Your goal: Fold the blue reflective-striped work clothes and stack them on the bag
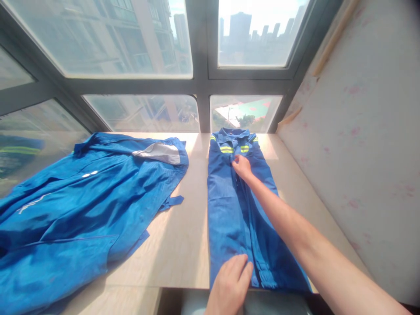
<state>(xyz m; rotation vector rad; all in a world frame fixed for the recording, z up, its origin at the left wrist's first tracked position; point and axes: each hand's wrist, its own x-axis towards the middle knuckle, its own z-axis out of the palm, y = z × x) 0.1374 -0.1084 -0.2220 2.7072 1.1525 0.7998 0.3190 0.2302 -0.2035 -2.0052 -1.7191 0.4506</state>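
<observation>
A blue work jacket [225,210] with yellow reflective strips [226,149] lies front up on the wooden surface, its collar toward the window. My right hand [242,167] pinches the front placket just below the chest strips, with the arm reaching across the jacket's right side. Down at the near hem, my left hand [229,280] has its fingers closed on the lower front edge of the jacket; its fingertips partly cover the cloth there. Between the two hands the front opening runs lengthwise, with a dark fold beside it.
On the left a second blue garment [78,201] is spread out, a white patch of lining [160,153] showing. Grey-framed windows [203,105] stand behind the pale wooden surface [177,245]. A flower-patterned wall [367,131] borders the right side.
</observation>
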